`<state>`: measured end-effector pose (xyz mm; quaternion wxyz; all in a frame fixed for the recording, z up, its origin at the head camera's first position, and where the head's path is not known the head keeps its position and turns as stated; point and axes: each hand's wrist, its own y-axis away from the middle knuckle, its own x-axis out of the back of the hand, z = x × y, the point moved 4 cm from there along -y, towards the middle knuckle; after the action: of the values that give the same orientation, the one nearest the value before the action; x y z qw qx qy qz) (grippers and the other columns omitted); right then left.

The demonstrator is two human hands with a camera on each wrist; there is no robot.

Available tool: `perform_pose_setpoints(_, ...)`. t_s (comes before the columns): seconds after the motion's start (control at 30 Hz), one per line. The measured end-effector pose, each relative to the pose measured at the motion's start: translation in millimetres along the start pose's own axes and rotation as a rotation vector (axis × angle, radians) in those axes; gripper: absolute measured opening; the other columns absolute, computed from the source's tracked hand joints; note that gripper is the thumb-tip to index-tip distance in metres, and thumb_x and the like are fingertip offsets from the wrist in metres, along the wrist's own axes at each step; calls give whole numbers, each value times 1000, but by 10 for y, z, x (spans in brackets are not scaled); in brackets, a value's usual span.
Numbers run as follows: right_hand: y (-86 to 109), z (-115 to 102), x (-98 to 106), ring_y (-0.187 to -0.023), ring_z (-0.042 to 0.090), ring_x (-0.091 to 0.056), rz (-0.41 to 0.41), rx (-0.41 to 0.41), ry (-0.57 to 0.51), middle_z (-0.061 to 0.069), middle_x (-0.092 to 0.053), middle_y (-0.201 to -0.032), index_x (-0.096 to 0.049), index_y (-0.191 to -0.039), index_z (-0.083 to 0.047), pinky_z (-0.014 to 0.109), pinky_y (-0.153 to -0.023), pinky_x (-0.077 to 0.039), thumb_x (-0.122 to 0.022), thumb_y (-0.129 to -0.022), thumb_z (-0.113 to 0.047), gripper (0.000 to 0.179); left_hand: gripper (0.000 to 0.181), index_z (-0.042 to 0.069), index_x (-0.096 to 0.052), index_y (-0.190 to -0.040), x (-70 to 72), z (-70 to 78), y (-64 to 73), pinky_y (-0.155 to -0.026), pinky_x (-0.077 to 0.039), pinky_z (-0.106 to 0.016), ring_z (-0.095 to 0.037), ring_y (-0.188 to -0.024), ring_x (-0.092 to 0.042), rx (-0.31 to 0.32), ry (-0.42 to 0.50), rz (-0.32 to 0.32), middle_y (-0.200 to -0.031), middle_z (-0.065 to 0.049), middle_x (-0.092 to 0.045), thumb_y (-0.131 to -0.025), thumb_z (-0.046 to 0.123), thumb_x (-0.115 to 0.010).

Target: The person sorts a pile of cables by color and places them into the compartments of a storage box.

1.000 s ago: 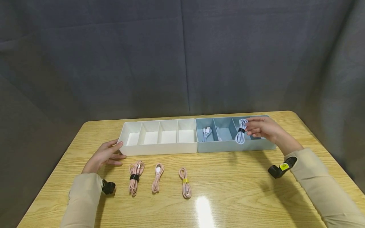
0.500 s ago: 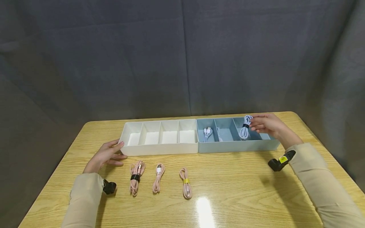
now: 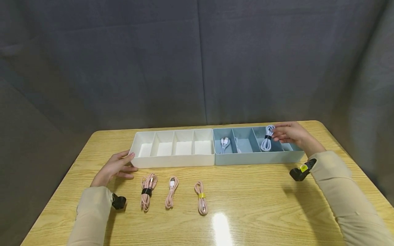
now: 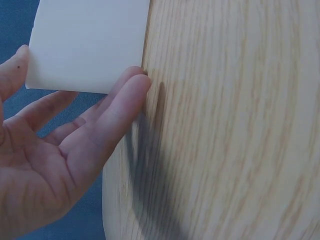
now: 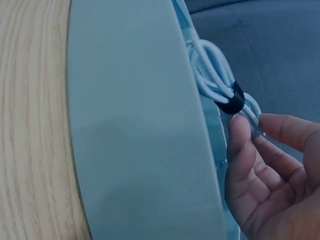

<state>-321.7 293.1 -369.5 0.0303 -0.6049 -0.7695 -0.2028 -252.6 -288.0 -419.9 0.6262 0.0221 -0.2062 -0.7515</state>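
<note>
A coiled light-blue cable (image 3: 267,138) with a black strap hangs partly inside the third compartment from the left of the blue divided tray (image 3: 258,158). My right hand (image 3: 290,134) pinches it by one end, as the right wrist view shows with the cable's loops (image 5: 215,70) beyond the fingertips. My left hand (image 3: 115,167) touches the left end of the white divided tray (image 3: 175,162). In the left wrist view its fingers (image 4: 120,110) lie fairly straight against the white end wall (image 4: 90,45).
Three coiled pink cables lie on the wooden table (image 3: 252,205): one with a black strap (image 3: 147,192), one with a white connector (image 3: 171,193), one with a yellow strap (image 3: 201,198). Light-blue cables (image 3: 225,145) lie in the blue tray's two left compartments. Dark cloth (image 3: 154,68) hangs behind.
My right hand has moved slightly right and back with the light-blue cable, which has gone lower into the blue tray's compartment. The left hand stays at the white tray's end.
</note>
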Motion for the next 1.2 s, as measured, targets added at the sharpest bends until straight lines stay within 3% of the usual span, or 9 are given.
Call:
perform_pose_setpoints(0.2, -15, 33, -36, -63, 6, -62, 29, 2, 100, -4, -65, -76, -35, -130, 15, 25, -65, -55, -48, -95, -16, 49, 94, 7, -18, -146, 77, -115, -107, -74, -55, -44, -22, -83, -66, 36, 12, 20, -106, -14, -57, -78, 55, -61)
perform_pose_setpoints(0.37, 16, 14, -64, -63, 5, -62, 69, 11, 125, -2, -66, -77, -38, -129, 15, 24, -64, -55, -47, -96, -17, 47, 100, 7, -20, -145, 105, -171, -158, -72, -54, -46, -24, -81, -66, 19, 52, 19, -108, -18, -56, -73, 57, -66)
perform_pose_setpoints(0.67, 145, -24, -110, -65, 5, -62, 113, 48, 123, -2, -66, -78, -41, -128, 13, 25, -66, -55, -50, -95, -21, 49, 102, 7, -17, -146, 88, -147, -146, -73, -54, -45, -22, -81, -66, 28, 57, 3, -109, -18, -54, -72, 58, -66)
perform_pose_setpoints(1.07, 305, -77, -232, -66, 7, -62, 108, 120, 102, -5, -64, -79, -43, -127, 13, 25, -64, -56, -49, -95, -20, 46, 101, 6, -17, -146, 74, -123, -145, -73, -54, -45, -21, -81, -66, 31, 44, 4, -111, -19, -53, -73, 57, -65)
perform_pose_setpoints(1.2, 339, -85, -305, -65, 7, -62, 89, 144, 79, -4, -65, -79, -42, -128, 13, 25, -63, -56, -50, -95, -20, 47, 95, 3, -15, -145, 56, -104, -116, -72, -55, -45, -22, -80, -67, 22, 33, -2, -111, -21, -53, -79, 53, -62)
